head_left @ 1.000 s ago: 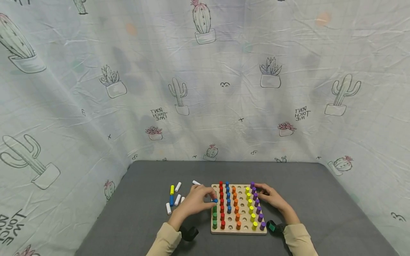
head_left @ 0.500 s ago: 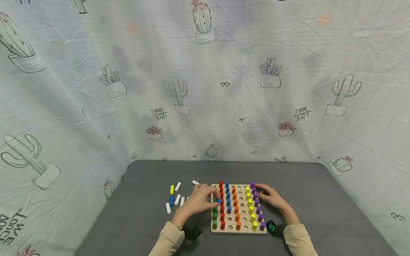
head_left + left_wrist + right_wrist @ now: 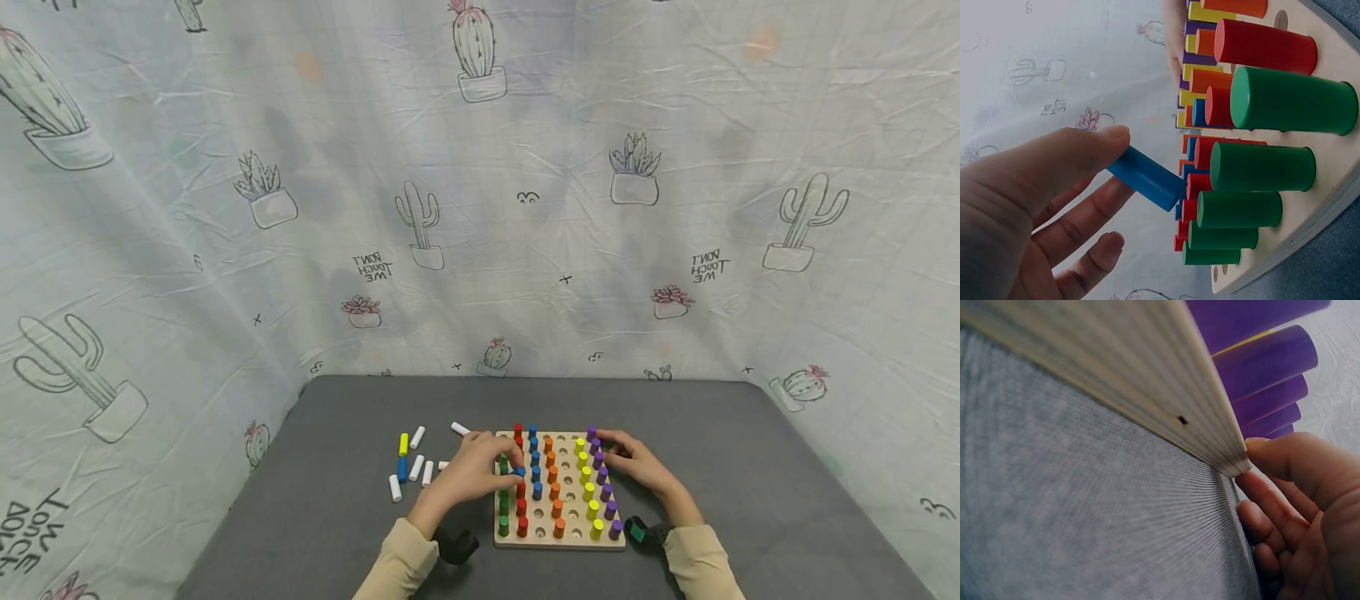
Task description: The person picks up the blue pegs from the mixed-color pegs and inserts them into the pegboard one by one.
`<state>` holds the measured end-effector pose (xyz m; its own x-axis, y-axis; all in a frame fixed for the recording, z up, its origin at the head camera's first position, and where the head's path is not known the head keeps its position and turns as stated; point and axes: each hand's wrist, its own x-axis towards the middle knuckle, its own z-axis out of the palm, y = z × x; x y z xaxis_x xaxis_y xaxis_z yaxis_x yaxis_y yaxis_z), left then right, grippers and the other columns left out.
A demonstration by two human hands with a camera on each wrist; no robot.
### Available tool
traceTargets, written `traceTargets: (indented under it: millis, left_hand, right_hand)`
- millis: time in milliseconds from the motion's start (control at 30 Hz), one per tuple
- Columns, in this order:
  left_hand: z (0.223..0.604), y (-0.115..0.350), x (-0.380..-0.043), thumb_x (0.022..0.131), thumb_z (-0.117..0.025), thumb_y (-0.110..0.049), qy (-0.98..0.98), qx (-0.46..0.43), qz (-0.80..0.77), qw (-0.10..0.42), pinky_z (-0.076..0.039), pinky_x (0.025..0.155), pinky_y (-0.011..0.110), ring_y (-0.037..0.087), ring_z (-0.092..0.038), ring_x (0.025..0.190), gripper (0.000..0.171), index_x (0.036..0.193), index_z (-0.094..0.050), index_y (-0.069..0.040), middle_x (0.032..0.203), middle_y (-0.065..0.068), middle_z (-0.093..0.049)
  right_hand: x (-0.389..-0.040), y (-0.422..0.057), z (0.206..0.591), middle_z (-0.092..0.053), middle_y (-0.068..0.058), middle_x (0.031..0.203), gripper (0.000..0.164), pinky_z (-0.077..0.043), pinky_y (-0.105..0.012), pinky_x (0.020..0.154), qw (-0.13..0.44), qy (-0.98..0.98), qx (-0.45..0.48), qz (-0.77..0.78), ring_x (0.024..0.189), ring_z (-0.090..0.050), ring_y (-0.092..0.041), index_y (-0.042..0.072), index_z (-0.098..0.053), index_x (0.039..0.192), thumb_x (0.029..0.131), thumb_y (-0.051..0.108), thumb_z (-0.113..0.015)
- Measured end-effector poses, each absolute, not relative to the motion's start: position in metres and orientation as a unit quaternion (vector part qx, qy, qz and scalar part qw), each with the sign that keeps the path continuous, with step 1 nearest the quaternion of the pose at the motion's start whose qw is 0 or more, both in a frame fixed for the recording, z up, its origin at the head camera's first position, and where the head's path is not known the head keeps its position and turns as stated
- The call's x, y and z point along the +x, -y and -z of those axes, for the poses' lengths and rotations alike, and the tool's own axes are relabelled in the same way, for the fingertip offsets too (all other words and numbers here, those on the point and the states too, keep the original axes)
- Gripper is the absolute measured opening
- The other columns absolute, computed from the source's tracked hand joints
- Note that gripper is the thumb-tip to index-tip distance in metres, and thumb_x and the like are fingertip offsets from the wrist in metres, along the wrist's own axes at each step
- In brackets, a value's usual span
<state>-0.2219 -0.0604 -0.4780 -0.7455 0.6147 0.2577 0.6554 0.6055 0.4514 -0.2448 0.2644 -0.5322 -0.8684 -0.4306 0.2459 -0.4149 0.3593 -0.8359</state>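
My left hand (image 3: 474, 468) pinches a blue peg (image 3: 1147, 178) between thumb and fingers. The peg is tilted in the left wrist view and hangs over the left part of a wooden pegboard (image 3: 577, 542). Green pegs (image 3: 1263, 166) stand upright in the leftmost column, beside a column of red pegs (image 3: 521, 527). Further right come blue pegs (image 3: 536, 475), orange pegs (image 3: 558, 528), yellow pegs (image 3: 597, 529) and purple pegs (image 3: 1266, 362). At the board's far right edge, my right hand (image 3: 640, 462) grips the rim, thumb against its edge and fingers curled beside it.
Left of the board, several white pegs (image 3: 394, 488) lie loose on the grey table (image 3: 337, 517). A yellow peg (image 3: 403, 444) and another blue peg (image 3: 402, 470) lie among them. A patterned curtain (image 3: 480, 250) hangs behind the table.
My left hand has moved a little to the right with the blue peg, from over the green column towards the blue column. My right hand stays at the board's edge.
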Motion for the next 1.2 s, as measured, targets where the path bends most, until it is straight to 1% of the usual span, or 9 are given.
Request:
traceTargets:
  millis: [133,267,467,633,900,1000,1133,1200]
  left_hand:
    - [0.476,0.058,-0.222,0.081,-0.071,-0.033,0.892,-0.358,0.275,0.03,-0.027,0.102,0.051,0.014,-0.057,0.086,0.013,0.088,-0.061,-0.027,0.084,-0.015,-0.061]
    - [0.476,0.055,-0.222,0.082,-0.07,-0.033,0.889,-0.362,0.28,0.024,-0.028,0.102,0.051,0.012,-0.059,0.087,0.015,0.091,-0.063,-0.024,0.084,-0.014,-0.061]
    - [0.476,0.051,-0.222,0.084,-0.069,-0.031,0.89,-0.366,0.271,0.019,-0.029,0.1,0.049,0.012,-0.058,0.091,0.015,0.096,-0.066,-0.023,0.085,-0.013,-0.063]
    - [0.476,0.049,-0.222,0.085,-0.067,-0.031,0.889,-0.374,0.262,0.019,-0.029,0.098,0.05,0.011,-0.057,0.092,0.019,0.102,-0.069,-0.024,0.092,-0.013,-0.066]
    - [0.474,0.046,-0.219,0.085,-0.067,-0.03,0.887,-0.379,0.264,0.005,-0.027,0.102,0.051,0.004,-0.055,0.096,0.016,0.101,-0.067,-0.026,0.095,-0.015,-0.066]
    - [0.474,0.045,-0.219,0.085,-0.067,-0.031,0.884,-0.383,0.268,0.002,-0.026,0.102,0.053,0.006,-0.055,0.095,0.016,0.1,-0.067,-0.026,0.095,-0.014,-0.066]
    - [0.475,0.044,-0.218,0.086,-0.067,-0.03,0.878,-0.387,0.282,-0.007,-0.024,0.104,0.054,0.012,-0.056,0.096,0.018,0.102,-0.068,-0.022,0.096,-0.014,-0.065]
    - [0.476,0.043,-0.218,0.086,-0.066,-0.03,0.875,-0.391,0.286,-0.01,-0.023,0.104,0.055,0.012,-0.056,0.096,0.018,0.102,-0.068,-0.022,0.096,-0.015,-0.065]
  right_hand:
    - [-0.244,-0.264,0.532,-0.05,-0.028,0.104,0.04,-0.041,-0.021,0.061,0.011,-0.826,-0.253,0.504,0.077,-0.049,-0.006,-0.015,-0.043,0.127,0.092,0.001,-0.052]
    - [-0.245,-0.265,0.532,-0.051,-0.027,0.103,0.04,-0.041,-0.021,0.062,0.013,-0.826,-0.249,0.505,0.077,-0.048,-0.006,-0.015,-0.043,0.128,0.092,0.002,-0.052]
    - [-0.246,-0.265,0.534,-0.05,-0.03,0.105,0.04,-0.041,-0.022,0.061,0.011,-0.823,-0.253,0.508,0.077,-0.049,-0.007,-0.015,-0.043,0.127,0.092,0.001,-0.052]
    - [-0.246,-0.264,0.535,-0.05,-0.03,0.107,0.039,-0.041,-0.022,0.062,0.005,-0.823,-0.251,0.509,0.078,-0.049,-0.006,-0.015,-0.044,0.127,0.091,0.0,-0.052]
    - [-0.245,-0.263,0.533,-0.05,-0.03,0.109,0.039,-0.041,-0.021,0.063,0.003,-0.826,-0.245,0.508,0.079,-0.049,-0.006,-0.015,-0.044,0.127,0.091,0.0,-0.053]
    - [-0.244,-0.263,0.533,-0.05,-0.029,0.109,0.039,-0.041,-0.021,0.063,0.005,-0.825,-0.243,0.509,0.079,-0.049,-0.006,-0.015,-0.044,0.127,0.091,0.0,-0.053]
    - [-0.244,-0.263,0.532,-0.05,-0.029,0.108,0.039,-0.041,-0.021,0.062,0.006,-0.825,-0.243,0.51,0.078,-0.049,-0.006,-0.015,-0.044,0.127,0.091,0.0,-0.053]
    - [-0.245,-0.263,0.532,-0.05,-0.029,0.108,0.04,-0.041,-0.021,0.062,0.006,-0.825,-0.243,0.51,0.078,-0.048,-0.006,-0.015,-0.044,0.127,0.091,0.0,-0.053]
